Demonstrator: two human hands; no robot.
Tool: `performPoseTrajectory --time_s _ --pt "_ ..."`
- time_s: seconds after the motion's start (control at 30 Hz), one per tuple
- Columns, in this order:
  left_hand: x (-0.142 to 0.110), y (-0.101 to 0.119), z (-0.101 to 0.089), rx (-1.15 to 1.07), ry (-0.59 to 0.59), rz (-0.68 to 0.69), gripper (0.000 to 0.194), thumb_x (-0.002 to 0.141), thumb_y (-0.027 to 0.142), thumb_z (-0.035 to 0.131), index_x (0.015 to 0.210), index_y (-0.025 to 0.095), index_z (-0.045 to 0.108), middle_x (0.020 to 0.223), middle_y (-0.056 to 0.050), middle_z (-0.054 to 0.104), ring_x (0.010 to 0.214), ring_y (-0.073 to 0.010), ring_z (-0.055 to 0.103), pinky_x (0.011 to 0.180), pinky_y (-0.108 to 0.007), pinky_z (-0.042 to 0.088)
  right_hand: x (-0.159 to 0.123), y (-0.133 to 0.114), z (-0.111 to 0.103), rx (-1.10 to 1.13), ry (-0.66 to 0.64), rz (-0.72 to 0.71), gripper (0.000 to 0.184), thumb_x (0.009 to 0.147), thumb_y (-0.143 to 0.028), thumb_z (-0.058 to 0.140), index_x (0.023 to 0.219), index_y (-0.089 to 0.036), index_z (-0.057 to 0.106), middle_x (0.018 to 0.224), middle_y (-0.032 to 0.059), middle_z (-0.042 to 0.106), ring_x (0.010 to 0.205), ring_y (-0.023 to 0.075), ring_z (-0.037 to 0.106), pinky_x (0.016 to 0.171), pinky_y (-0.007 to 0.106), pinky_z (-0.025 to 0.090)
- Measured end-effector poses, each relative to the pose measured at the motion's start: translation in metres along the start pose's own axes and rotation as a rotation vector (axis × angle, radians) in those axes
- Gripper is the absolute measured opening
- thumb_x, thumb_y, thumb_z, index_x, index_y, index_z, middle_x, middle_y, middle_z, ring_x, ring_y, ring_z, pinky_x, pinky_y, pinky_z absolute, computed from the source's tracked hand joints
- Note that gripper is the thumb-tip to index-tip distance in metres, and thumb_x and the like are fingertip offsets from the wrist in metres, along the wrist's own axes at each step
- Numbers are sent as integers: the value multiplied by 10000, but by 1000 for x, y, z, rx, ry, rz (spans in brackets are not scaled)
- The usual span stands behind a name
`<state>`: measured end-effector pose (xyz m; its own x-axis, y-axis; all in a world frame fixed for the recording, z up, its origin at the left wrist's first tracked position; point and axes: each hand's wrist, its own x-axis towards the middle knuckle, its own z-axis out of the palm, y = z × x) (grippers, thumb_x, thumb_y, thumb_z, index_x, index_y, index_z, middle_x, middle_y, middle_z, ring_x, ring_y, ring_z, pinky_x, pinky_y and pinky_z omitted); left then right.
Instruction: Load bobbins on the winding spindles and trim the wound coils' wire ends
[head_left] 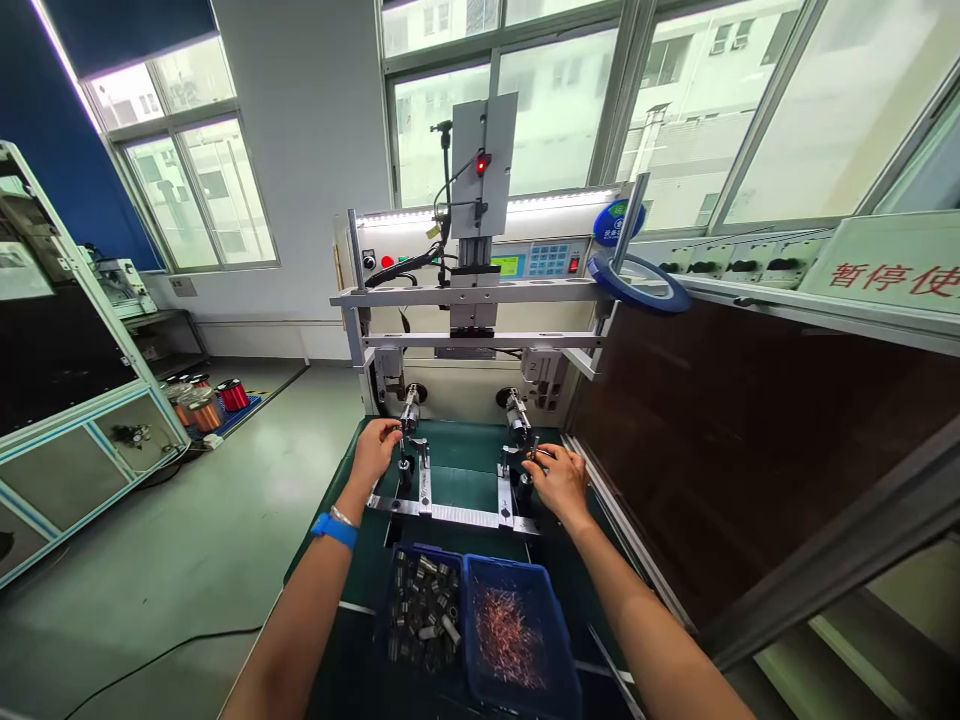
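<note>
Pinching the left spindle (409,408) with left hand (377,447), fingers closed on it at far bench (465,475). Right hand (559,482) curled around right spindle (517,415) fixture, grip unclear. Blue bins (517,640) near.

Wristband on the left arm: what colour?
Bright blue wristband, plain, clearest in the head view, just below the left hand.
</note>
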<state>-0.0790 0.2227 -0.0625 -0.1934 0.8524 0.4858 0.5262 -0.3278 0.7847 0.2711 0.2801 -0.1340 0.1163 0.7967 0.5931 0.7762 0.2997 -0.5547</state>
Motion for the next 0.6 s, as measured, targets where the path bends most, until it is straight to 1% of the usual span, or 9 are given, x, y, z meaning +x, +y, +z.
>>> performPoseTrajectory --time_s 0.03,0.1,0.2,0.27,0.37,0.5,0.6 --pt "13 -4 2 41 2 4 190 867 218 602 1034 136 641 1106 -94 621 1018 -219 583 928 -412 461 0 -1 -1 -2 -1 -2 239 773 -392 600 852 -225 751 1152 58 649 1091 311 424 908 455 340" --pt "26 -11 5 114 -29 5 160 855 217 643 985 125 655 1102 -92 616 1032 -224 574 940 -439 453 0 -2 -2 -5 -5 -4 239 778 -387 598 862 -222 750 1157 60 647 1089 309 428 891 451 346" --pt "25 -21 6 197 -102 2 172 858 265 666 949 119 665 1045 -90 631 990 -221 592 915 -441 474 0 -3 -3 -6 -10 -3 229 782 -378 602 867 -222 747 1150 59 646 1092 308 429 885 453 348" --pt "22 -25 5 242 -126 16 221 865 316 663 973 123 669 1082 -104 628 1042 -235 581 945 -454 460 0 -4 -4 -4 -10 1 216 778 -369 613 866 -224 746 1150 57 644 1092 305 428 892 454 345" --pt "23 -28 3 302 -138 47 265 877 370 643 1002 140 677 1175 -119 605 1166 -261 521 1024 -488 396 0 -5 -4 1 -14 8 203 783 -355 613 866 -225 745 1149 57 644 1085 301 426 894 452 344" --pt "30 -33 -1 354 -183 82 226 896 337 609 1000 158 699 1226 -103 593 1242 -268 455 1072 -516 323 0 -5 -4 5 -17 7 215 794 -364 603 870 -218 741 1152 65 637 1091 301 419 902 453 343" --pt "31 -35 -4 384 -215 96 195 884 312 613 989 190 723 1242 -80 589 1268 -269 415 1086 -512 295 -1 -6 -4 11 -14 4 233 799 -372 586 873 -212 738 1154 78 635 1090 307 411 916 458 338"
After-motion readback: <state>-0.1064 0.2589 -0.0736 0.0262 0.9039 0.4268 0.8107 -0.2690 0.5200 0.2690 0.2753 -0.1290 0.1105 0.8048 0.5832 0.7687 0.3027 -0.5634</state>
